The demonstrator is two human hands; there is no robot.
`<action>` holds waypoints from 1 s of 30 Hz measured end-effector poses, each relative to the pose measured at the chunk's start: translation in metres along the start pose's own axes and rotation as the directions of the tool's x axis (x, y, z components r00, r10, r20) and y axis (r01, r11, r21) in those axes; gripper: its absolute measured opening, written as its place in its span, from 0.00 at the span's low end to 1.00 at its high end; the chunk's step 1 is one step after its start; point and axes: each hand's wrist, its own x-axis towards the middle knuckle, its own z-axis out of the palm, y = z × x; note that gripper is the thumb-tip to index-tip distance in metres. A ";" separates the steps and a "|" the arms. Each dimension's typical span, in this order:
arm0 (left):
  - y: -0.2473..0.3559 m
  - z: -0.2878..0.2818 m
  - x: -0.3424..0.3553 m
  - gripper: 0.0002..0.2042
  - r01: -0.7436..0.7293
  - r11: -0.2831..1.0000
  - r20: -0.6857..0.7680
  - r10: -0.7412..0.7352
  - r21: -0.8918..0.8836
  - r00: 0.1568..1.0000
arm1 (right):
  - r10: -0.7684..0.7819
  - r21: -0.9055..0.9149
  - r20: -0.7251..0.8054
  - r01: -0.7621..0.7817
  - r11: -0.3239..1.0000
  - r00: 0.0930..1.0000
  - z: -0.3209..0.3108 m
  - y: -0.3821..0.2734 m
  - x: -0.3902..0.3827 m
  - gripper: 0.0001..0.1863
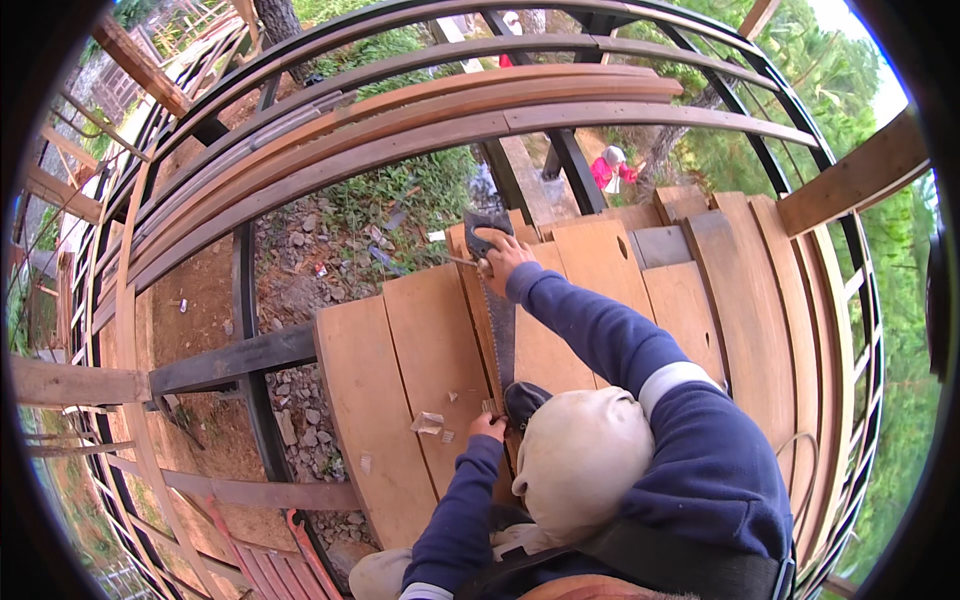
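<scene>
My right hand (508, 262) is closed around the dark handle of a handsaw (500, 335), whose long toothed blade points back toward me along the wooden planks. A thin rod-like piece (460, 261) sticks out to the left beside that hand; I cannot tell what it is. Near the blade's tip, my left hand (489, 427) has its fingers pinched low at the plank edge. What they hold, if anything, is too small to name. My dark shoe (526, 402) and bent knee (582, 460) in beige trousers rest close to the right of it.
Wide planks (435, 350) form the platform, with scraps of clear plastic (427, 423) on them. Dark metal beams (235, 360) frame an open drop to rubble (300, 420) on the left. Long timbers (400, 125) lie along the curved railing. A person in red (612, 170) is below.
</scene>
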 end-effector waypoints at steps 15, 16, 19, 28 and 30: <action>0.008 0.006 0.005 0.06 -0.005 1.000 -0.056 0.006 0.026 0.998 | 0.024 -0.175 0.051 -0.015 0.985 0.998 -0.008 0.025 0.019 0.18; 0.008 0.007 0.006 0.06 0.008 1.000 -0.056 -0.007 0.022 0.998 | 0.024 -0.175 0.053 -0.015 0.984 0.998 -0.013 0.029 0.017 0.18; 0.004 0.006 0.007 0.05 0.048 0.999 -0.060 -0.047 0.010 0.997 | 0.090 -0.176 0.031 -0.083 0.981 0.995 -0.021 0.035 0.012 0.18; -0.007 0.010 0.016 0.08 0.088 0.993 -0.061 -0.093 -0.074 0.994 | 0.236 -0.164 0.148 -0.211 0.964 0.960 -0.022 0.057 -0.011 0.18; -0.007 0.009 0.014 0.08 0.103 0.992 -0.063 -0.108 -0.074 0.992 | 0.238 -0.151 0.133 -0.218 0.964 0.962 -0.020 0.057 -0.013 0.19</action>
